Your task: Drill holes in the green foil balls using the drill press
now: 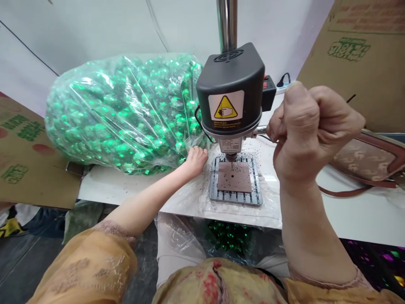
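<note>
Right hand [311, 133], closest to the lens, is clenching in a fist w/ fingers wrapped tight round the thin metal feed lever [261, 131] sticking out the side of the small bench drill press [232, 95]. Left hand [196, 160] is reaching fwd, fingers curled together and resting at the bottom edge of the big clear bag of green sequins [126, 114], just beside the press base — can't tell if it's pinching anything. Drill bit is sitting over a brown square pad [234, 177] w/ a hole, lying on the slotted grey base plate [236, 196] on the white table [363, 215].
</note>
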A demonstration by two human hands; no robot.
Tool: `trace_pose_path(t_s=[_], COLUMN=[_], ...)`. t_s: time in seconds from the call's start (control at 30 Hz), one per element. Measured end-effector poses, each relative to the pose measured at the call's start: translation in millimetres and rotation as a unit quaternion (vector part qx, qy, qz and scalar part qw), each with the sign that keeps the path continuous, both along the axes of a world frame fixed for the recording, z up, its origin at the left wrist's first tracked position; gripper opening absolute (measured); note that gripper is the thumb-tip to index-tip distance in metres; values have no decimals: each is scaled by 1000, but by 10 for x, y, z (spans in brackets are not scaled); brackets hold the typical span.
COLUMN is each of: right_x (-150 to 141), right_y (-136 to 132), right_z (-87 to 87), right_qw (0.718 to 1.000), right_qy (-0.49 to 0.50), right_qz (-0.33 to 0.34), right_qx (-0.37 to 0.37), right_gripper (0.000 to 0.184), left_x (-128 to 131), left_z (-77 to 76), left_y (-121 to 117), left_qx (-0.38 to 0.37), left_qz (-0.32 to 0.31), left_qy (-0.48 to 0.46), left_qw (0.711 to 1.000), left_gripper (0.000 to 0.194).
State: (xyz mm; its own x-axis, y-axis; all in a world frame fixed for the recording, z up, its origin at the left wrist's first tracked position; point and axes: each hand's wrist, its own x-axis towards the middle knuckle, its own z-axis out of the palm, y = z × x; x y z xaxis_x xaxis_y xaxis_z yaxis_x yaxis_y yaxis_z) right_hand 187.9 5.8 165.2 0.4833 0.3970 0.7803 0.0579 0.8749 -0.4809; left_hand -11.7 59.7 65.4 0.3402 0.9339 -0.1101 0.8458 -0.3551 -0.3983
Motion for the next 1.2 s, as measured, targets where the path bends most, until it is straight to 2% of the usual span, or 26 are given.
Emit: trace_pose_path(t_s=[0.13,0.23,0.3,0.37,0.4,0.47,0.5,0.57,0.63,0.67,0.7,0.73,0.8,0.93,1.07,1.2], right_x=[-8,-13,-14,-13,-12,-11,-11,-13,-15,-16,-17,-18,-19,-20,-20,-20], right_y=[47,70,59,39,31,26,30,45,56,57,55,49,34,29,47,10], right_z=[-17,-21,-15,-7,-4,-2,-4,-13,-26,-33,-38,-41,-43,-40,-41,-35], right_qw=[1000,1000,1000,1000,1000,1000,999,999,999,999,999,999,1000,999,999,999], right_qy=[6,13,13,8,5,2,4,10,14,12,9,7,6,7,7,-13], right_qz=[-3,-8,-11,-11,-9,-2,0,-3,-13,-17,-21,-23,-23,-11,-16,-30], right_qx=[20,27,22,23,24,29,32,37,34,30,26,23,20,32,49,15], right_gripper=[51,52,50,49,49,48,47,46,47,47,48,48,48,46,48,49], left_x=[-177,-274,-298,-287,-270,-210,-169,-72,25,67,102,130,164,185,200,225], left_z=[-107,-229,-303,-367,-396,-454,-482,-525,-548,-552,-554,-556,-569,-653,-756,-815], left_y=[-11,-20,-54,-132,-187,-315,-378,-479,-532,-542,-544,-540,-525,-497,-488,-489], left_qx=[25,39,37,33,32,25,10,-47,-111,-135,-150,-157,-152,-128,-139,-133], left_qz=[-68,-83,-104,-129,-134,-100,-61,32,106,125,137,143,147,118,85,56], left_qy=[-39,-58,-135,-283,-373,-552,-635,-770,-849,-870,-880,-884,-878,-848,-826,-787], left_qw=[997,994,985,950,918,827,770,636,505,458,429,417,429,501,540,599], left_gripper=[37,33,33,36,36,36,36,38,41,42,44,46,51,59,60,56])
